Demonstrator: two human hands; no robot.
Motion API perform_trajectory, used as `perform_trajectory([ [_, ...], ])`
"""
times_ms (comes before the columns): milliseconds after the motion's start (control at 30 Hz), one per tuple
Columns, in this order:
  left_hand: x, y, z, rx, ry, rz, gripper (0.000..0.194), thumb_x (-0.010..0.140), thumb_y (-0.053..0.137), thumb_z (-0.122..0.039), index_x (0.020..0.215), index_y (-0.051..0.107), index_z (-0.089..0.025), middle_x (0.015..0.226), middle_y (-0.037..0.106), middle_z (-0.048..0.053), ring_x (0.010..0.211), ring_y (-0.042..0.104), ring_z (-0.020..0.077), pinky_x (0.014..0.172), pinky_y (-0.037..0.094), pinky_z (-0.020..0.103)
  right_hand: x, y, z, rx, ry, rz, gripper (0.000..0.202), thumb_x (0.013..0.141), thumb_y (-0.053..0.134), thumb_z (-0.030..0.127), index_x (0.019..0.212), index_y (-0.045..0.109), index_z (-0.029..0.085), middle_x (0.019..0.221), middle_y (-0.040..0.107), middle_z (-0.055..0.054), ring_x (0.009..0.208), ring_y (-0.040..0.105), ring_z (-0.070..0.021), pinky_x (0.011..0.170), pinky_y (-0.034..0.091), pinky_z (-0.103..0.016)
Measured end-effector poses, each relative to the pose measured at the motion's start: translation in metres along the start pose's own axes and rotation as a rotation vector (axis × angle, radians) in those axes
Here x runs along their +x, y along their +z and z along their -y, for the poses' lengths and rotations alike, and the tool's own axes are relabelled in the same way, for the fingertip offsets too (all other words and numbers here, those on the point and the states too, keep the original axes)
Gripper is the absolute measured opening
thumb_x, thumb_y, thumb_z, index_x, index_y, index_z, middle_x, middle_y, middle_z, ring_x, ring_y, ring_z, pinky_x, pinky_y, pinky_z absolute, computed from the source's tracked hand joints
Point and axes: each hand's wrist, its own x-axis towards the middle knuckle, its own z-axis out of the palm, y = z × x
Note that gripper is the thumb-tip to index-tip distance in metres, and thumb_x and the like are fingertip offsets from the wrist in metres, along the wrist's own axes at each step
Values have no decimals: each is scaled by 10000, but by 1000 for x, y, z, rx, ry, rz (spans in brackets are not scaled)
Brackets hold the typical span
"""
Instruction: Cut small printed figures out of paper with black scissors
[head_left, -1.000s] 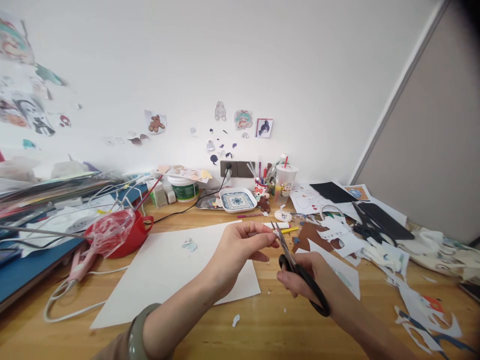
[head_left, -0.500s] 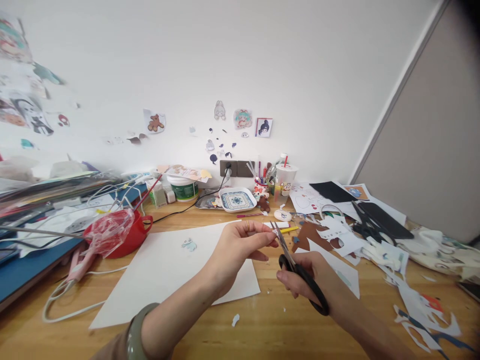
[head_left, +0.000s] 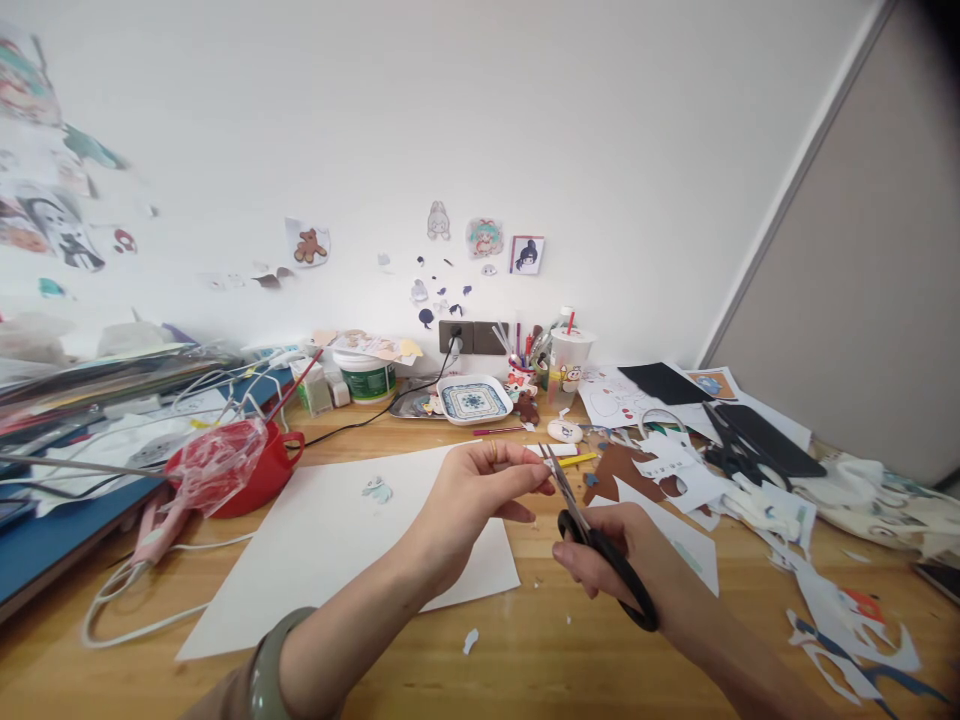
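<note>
My right hand (head_left: 611, 560) is wrapped round the black handles of a pair of scissors (head_left: 574, 497). The blades point up and away, a little parted, with their tips close to my left fingertips. My left hand (head_left: 480, 500) is closed in a pinch, thumb against forefinger, over a tiny pale scrap, perhaps paper, mostly hidden by the fingers. Under my left forearm lies a large white sheet (head_left: 300, 540), with a small light-blue cut-out (head_left: 377, 489) resting on it. A torn white scrap (head_left: 470, 641) is on the wooden table near me.
Paper offcuts (head_left: 832, 600) and a second pair of scissors (head_left: 731, 455) lie to the right. Farther back stand a square patterned dish (head_left: 474, 400), a pen cup (head_left: 523, 375) and a plastic drink cup (head_left: 568, 365). At left is a red pot (head_left: 247, 490) beside white cables.
Both hands and the scissors stay almost exactly where they were; the view has shifted very slightly.
</note>
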Motion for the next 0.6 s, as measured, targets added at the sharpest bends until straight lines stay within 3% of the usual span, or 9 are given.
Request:
perform_trajectory([
  [600,0,-1,0,-2,-11,-4,137,660,633,-290,684,600,-159,690,601,12,706,549,118,538,414,182,0,1,-3,-13,-1,-6,325,746,477,317,481,346,183,467,294,58,450,275,-80,414,184,-217],
])
